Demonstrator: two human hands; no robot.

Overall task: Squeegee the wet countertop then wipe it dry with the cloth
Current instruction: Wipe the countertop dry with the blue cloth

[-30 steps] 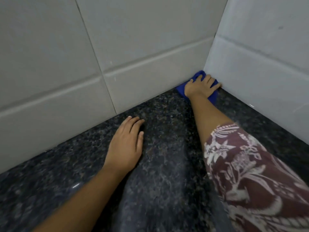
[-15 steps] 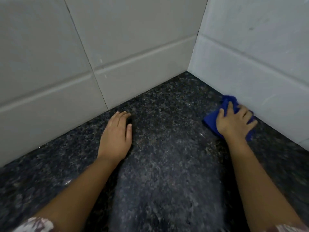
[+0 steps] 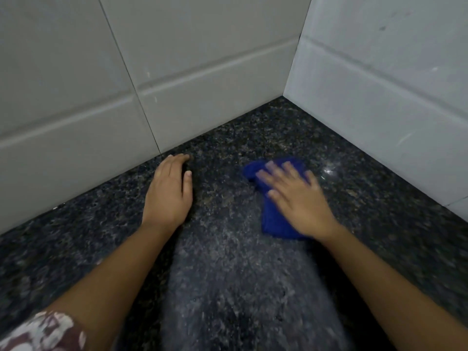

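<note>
The right hand (image 3: 296, 196) lies flat with fingers spread on the folded blue cloth (image 3: 274, 219), pressing rather than clutching it, on the dark speckled countertop (image 3: 228, 287) midway between the back corner and the near edge; the left hand (image 3: 168, 191) rests open and empty, palm down, near the back wall. With nothing pinching the cloth, it could bunch or slip from under the palm. A glint near the right wall (image 3: 328, 171) may be water that this pass misses
</note>
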